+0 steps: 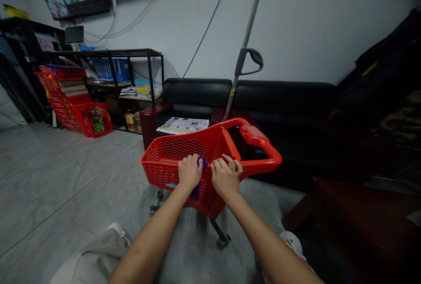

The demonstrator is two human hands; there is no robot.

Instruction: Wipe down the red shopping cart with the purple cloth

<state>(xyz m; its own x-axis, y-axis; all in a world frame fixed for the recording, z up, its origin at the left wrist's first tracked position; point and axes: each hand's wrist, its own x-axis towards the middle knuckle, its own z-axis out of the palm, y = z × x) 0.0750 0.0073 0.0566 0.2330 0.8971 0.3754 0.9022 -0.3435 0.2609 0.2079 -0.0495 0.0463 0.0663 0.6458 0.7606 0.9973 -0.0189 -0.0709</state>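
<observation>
A small red plastic shopping cart point(161, 173) on metal legs with wheels stands on the floor before me. My left hand point(190, 171) is closed over its near rim, with a purple cloth point(196, 191) under and beside the fingers. Part of the cloth hangs down the basket's near side. Just to the right, my right hand point(226, 176) has its fingers bent over the same rim, near where the red handle point(259, 140) joins the basket. The basket's inside shows no goods.
Behind the cart is a black sofa point(279, 100) with newspapers point(184, 125) on its seat and a grey pole point(251, 21) leaning there. Stacked red crates point(67, 100) and a shelf point(115, 51) stand at the left. A dark red wooden table point(358, 218) is at the right.
</observation>
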